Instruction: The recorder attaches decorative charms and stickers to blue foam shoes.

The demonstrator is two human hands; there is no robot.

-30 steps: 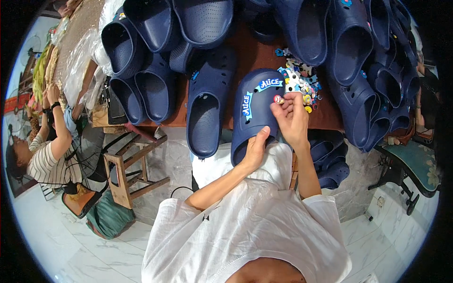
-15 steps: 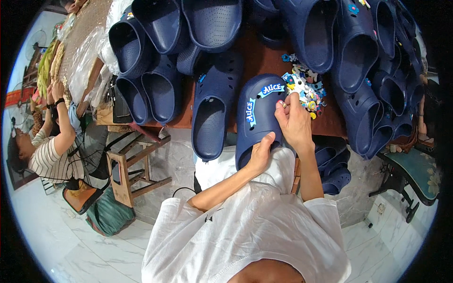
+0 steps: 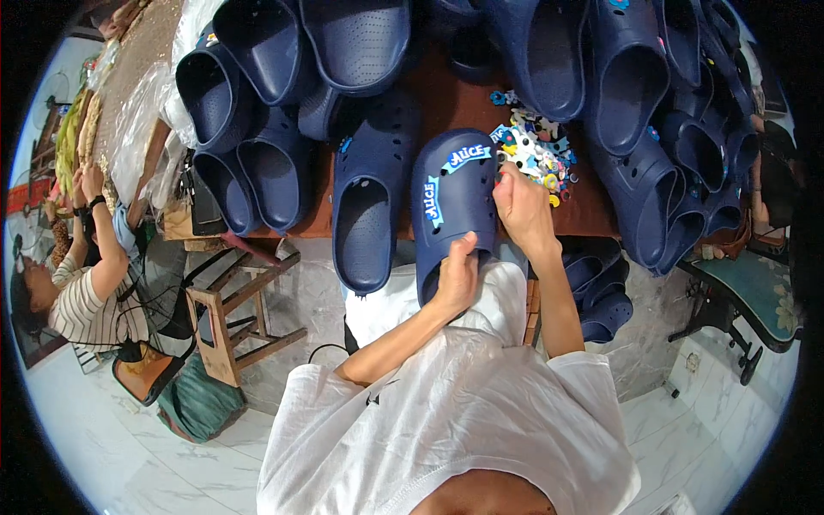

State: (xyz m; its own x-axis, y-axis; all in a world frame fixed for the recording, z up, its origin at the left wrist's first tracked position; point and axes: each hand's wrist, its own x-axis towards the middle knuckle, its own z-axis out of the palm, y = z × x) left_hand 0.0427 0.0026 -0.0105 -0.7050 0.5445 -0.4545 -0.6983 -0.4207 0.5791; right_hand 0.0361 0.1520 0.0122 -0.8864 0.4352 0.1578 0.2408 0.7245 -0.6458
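My left hand (image 3: 460,276) grips a navy clog (image 3: 460,202) near its foot opening, thumb on top and fingers inside or beneath. Its toe points away from me. Two blue-and-white lettered charms, an upper charm (image 3: 468,155) and a left charm (image 3: 432,202), sit on its vented upper. My right hand (image 3: 525,210) is closed in a pinch at the clog's right side, by the vent holes. Whatever its fingertips hold is hidden. Just beyond lies a pile of small colourful shoe charms (image 3: 539,153). A second navy clog (image 3: 365,232) rests to the left, with a small blue charm.
Several navy clogs stand stacked at the left (image 3: 279,172) and right (image 3: 631,94) of the brown tabletop (image 3: 455,101). More clogs (image 3: 603,296) sit below the table edge. A wooden stool (image 3: 225,330) stands at left, near a person in a striped shirt (image 3: 94,300).
The view has shifted, so the table's things appear further left. My right hand has turned its fist slightly and moved its fingertips toward the toe. The pale bit at its fingertips no longer shows.
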